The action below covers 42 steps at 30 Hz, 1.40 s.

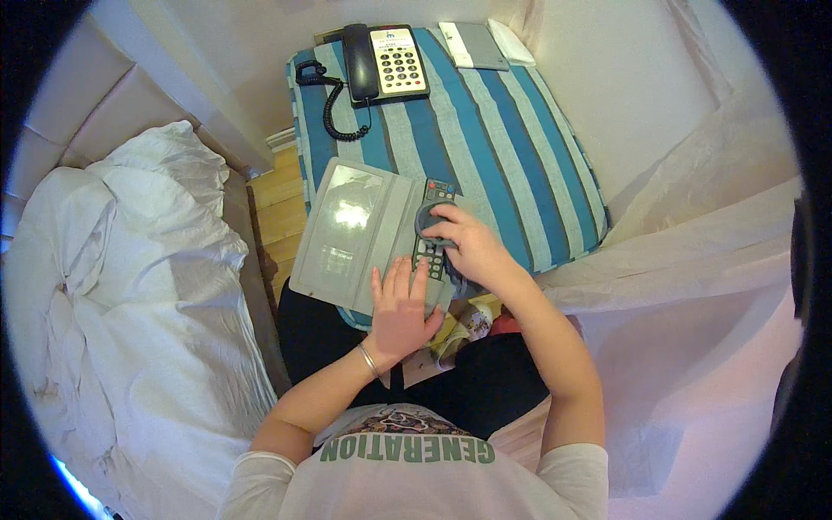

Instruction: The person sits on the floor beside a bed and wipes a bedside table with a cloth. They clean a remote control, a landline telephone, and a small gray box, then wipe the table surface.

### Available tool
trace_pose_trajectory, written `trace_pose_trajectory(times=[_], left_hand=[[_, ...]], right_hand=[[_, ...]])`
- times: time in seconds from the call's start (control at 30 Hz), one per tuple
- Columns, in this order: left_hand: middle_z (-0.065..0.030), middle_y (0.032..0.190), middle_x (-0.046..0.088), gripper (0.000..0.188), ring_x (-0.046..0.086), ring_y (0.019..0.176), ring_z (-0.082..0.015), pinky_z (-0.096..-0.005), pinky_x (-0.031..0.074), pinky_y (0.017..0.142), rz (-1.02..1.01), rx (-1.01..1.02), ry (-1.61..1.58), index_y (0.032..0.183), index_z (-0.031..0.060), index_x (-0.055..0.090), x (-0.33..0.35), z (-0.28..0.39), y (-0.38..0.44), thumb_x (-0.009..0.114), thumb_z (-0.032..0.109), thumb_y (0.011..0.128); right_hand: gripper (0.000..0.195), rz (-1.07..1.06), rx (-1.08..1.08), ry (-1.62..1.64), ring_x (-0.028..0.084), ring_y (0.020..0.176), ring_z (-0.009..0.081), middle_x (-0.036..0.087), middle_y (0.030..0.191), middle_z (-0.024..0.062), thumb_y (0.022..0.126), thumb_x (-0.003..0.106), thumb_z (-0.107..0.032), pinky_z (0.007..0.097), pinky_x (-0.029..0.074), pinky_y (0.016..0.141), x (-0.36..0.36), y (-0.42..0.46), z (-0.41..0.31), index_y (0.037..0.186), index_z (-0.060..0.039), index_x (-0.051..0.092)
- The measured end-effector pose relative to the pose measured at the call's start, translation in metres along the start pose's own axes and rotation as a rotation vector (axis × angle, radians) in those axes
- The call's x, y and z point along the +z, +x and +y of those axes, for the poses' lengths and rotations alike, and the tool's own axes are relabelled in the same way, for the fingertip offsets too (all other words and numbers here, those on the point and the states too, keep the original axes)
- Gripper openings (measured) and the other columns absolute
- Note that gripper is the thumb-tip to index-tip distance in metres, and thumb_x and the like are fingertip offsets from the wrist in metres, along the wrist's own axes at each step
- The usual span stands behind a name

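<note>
A dark remote control (429, 260) with several buttons lies on an opened grey folder (396, 221) that has a clear plastic pocket on its left side. My right hand (478, 247) pinches a bunched grey cloth (430, 223) against the upper half of the remote. Some of the cloth hangs below that palm, and the cloth covers part of the buttons. My left hand (400, 318) lies flat on the folder's lower part, fingers slightly spread, with the fingertips at the remote's lower left edge.
Under the folder is a table with a blue-striped cover (455, 149). A corded telephone (387, 65) stands at the back, with a grey and white booklet (478, 47) to its right. White bedding (143, 292) is on the left; a pale curtain (669, 227) hangs at right.
</note>
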<state>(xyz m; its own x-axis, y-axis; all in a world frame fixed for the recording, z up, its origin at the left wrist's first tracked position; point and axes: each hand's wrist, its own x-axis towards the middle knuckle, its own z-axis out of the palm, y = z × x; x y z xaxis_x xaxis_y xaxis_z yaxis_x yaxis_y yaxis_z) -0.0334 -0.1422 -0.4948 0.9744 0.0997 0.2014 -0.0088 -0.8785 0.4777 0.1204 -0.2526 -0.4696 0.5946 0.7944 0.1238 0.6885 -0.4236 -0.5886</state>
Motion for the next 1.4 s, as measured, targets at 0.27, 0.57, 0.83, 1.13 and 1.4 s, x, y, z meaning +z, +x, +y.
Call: trace_pose_trajectory(times=[0.27, 0.57, 0.83, 1.13, 1.4], left_hand=[[-0.0278, 0.132, 0.039, 0.077, 0.038, 0.125, -0.0424, -0.0642, 0.02, 0.104, 0.016, 0.027, -0.006, 0.135, -0.0002, 0.04, 0.002, -0.001, -0.001, 0.068, 0.029, 0.07], [-0.0246, 0.134, 0.038, 0.062, 0.038, 0.125, -0.0415, -0.0644, 0.019, 0.104, 0.119, 0.064, -0.026, 0.127, 0.0087, 0.05, 0.012, -0.006, -0.005, 0.068, 0.03, 0.071], [-0.0237, 0.134, 0.039, 0.057, 0.036, 0.127, -0.0415, -0.0648, 0.019, 0.104, 0.044, 0.049, -0.007, 0.124, 0.0134, 0.054, 0.013, -0.007, -0.008, 0.067, 0.031, 0.072], [-0.022, 0.131, 0.04, 0.056, 0.036, 0.127, -0.0412, -0.0659, 0.021, 0.102, 0.083, 0.042, -0.017, 0.123, 0.0141, 0.055, 0.011, -0.005, -0.002, 0.068, 0.032, 0.072], [-0.0222, 0.133, 0.04, 0.047, 0.035, 0.128, -0.0407, -0.0647, 0.018, 0.104, -0.036, 0.034, 0.023, 0.115, 0.012, 0.061, 0.008, -0.008, -0.005, 0.067, 0.032, 0.072]], right_hand=[[0.043, 0.233, 0.183, -0.048, 0.057, 0.101, 0.0353, 0.056, 0.111, 0.0165, 0.072, 0.057, 0.005, 0.0387, 0.048, 0.087, -0.022, 0.049, 0.017, 0.112, -0.0072, 0.062], [0.047, 0.004, -0.06, -0.252, 0.055, 0.089, 0.0321, 0.053, 0.105, 0.0122, 0.07, 0.061, 0.0, 0.041, 0.051, 0.077, -0.003, -0.006, -0.01, 0.117, -0.0031, 0.058], [0.043, -0.158, -0.032, 0.077, 0.056, 0.099, 0.0321, 0.054, 0.106, 0.012, 0.067, 0.062, 0.004, 0.0372, 0.05, 0.083, -0.01, -0.042, -0.02, 0.109, -0.0043, 0.063], [0.05, 0.145, 0.182, 0.056, 0.054, 0.103, 0.0366, 0.049, 0.112, 0.0189, 0.07, 0.062, 0.004, 0.0378, 0.046, 0.089, 0.003, -0.011, -0.017, 0.119, -0.0035, 0.057], [0.041, -0.106, 0.265, 0.402, 0.056, 0.099, 0.0293, 0.053, 0.104, 0.0133, 0.071, 0.054, 0.004, 0.0343, 0.045, 0.088, -0.001, -0.044, -0.038, 0.109, -0.0035, 0.065]])
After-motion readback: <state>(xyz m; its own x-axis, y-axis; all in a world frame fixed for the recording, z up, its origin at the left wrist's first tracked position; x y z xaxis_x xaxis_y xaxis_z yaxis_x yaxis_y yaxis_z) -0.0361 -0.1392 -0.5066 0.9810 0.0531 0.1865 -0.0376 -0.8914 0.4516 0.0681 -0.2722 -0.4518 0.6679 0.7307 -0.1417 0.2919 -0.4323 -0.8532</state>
